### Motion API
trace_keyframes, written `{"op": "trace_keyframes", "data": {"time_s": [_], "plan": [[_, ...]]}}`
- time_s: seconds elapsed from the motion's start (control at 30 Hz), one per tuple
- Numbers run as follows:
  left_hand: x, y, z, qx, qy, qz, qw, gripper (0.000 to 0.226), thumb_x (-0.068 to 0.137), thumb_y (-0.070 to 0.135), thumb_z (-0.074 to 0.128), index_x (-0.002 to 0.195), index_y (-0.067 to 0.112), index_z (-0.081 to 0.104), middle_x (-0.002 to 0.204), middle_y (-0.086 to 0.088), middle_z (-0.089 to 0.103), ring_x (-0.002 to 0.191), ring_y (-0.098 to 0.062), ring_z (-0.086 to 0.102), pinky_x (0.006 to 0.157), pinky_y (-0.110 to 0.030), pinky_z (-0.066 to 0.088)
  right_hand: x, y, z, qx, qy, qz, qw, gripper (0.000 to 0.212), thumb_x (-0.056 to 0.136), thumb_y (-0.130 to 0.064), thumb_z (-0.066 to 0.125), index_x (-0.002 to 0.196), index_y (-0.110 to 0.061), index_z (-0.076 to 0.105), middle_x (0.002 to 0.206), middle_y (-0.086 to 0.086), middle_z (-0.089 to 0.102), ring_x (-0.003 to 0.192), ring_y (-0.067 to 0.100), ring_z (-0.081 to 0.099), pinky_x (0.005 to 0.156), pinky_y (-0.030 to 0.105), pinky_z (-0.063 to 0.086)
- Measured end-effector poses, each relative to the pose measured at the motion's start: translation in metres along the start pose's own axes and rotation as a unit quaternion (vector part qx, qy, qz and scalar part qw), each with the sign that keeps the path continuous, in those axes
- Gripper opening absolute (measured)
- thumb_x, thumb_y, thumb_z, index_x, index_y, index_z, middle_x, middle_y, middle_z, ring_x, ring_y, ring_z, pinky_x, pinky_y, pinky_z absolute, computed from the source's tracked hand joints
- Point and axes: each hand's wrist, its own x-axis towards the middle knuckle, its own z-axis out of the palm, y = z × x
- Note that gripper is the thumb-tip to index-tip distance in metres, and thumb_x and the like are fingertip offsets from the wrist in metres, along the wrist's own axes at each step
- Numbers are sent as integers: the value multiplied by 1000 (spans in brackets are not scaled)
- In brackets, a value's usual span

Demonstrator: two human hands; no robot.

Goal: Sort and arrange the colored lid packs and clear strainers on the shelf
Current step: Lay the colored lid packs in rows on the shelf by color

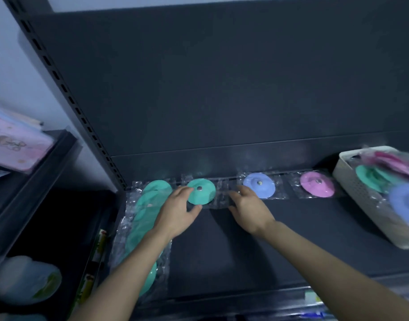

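Two hands work on one green lid pack (201, 192) at the back of the shelf (245, 246). It lies between a long overlapped row of green packs (145, 212) on the left and a blue lid pack (259, 185) on the right; a pink lid pack (317, 184) lies further right, apart from the blue one. Left hand (178, 210) is half closed on the pack, fingers at the left rim of the disc and thumb at the front edge of the bag, so it holds it. Right hand (248, 208) has its fingers on the clear margin of the bag at the right side; if it pinches the film or only presses it, I cannot tell. My judgement on handling: the pack is very light, the disc looks soft and bendy w/ a small metal knob (199, 188) in the centre, and the clear film is slippery and crinkly, so it should slide easily on the dark shelf. Better to take it at the disc rim through the film, not at a loose bag corner, which only stretches. White basket (351, 186) at the far right contains a mixed pile of packs, green, pink and blue, too blurred to count. Clear strainers I cannot make out anywhere.
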Motion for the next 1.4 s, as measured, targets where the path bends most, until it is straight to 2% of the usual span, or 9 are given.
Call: {"op": "trace_keyframes", "data": {"time_s": [0.3,0.43,0.53,0.7,0.8,1.03,1.17,1.3,1.4], "plan": [[22,74,22,5,-11,48,999,54,89,34,60,137,14,48,142,1,47,130,-14,43,105,-18,26,-29,58,-49,-13,43,53,998,38,94,-16,44,131,-7,49,138,14,43,126,32,41,91,32,41],[29,113,41,3,-33,53,998,49,88,37,60,133,20,51,135,3,53,120,-14,51,97,-23,39,-43,98,-68,-16,62,39,997,19,88,-12,46,94,-3,61,103,14,58,95,34,55,65,30,36],[34,147,58,4,-43,68,997,48,88,38,58,132,20,52,135,4,52,121,-14,50,97,-25,40,-55,129,-88,-14,82,22,996,15,86,-11,47,78,-5,59,90,11,59,85,34,58,66,34,43],[49,208,94,5,-51,95,994,47,86,43,60,127,21,55,129,4,57,119,-16,51,101,-25,38,-80,183,-129,-12,143,33,989,22,88,-11,51,100,-4,69,115,12,62,106,31,56,83,33,47],[56,246,114,-18,-52,104,993,44,88,41,60,127,22,56,128,7,56,116,-11,52,95,-20,39,-96,220,-148,-9,170,33,985,21,88,-10,53,101,-6,70,115,12,63,103,32,59,80,30,47],[69,317,162,-40,-58,101,992,37,89,32,59,124,19,59,119,3,60,107,-15,55,85,-21,38,-123,299,-188,-13,206,38,978,22,83,-9,50,86,-2,70,99,16,67,88,37,64,69,42,55],[71,342,182,-69,-51,80,993,30,89,29,61,116,17,63,108,3,64,99,-15,59,87,-28,45,-131,334,-205,-16,247,56,967,15,80,-2,60,92,-1,70,105,14,66,94,35,62,71,35,52],[77,350,200,-74,-46,55,995,39,87,6,55,123,19,61,106,-2,67,102,-19,62,94,-34,47,-127,373,-211,-3,192,105,976,23,77,-16,67,95,-2,63,97,14,61,95,35,55,82,36,46],[81,352,206,-21,-68,65,995,63,79,-10,46,133,23,54,120,-2,59,110,-23,56,99,-33,43,-121,391,-213,87,108,181,974,32,76,-31,70,101,-12,61,99,6,62,96,26,55,74,29,38]]}}
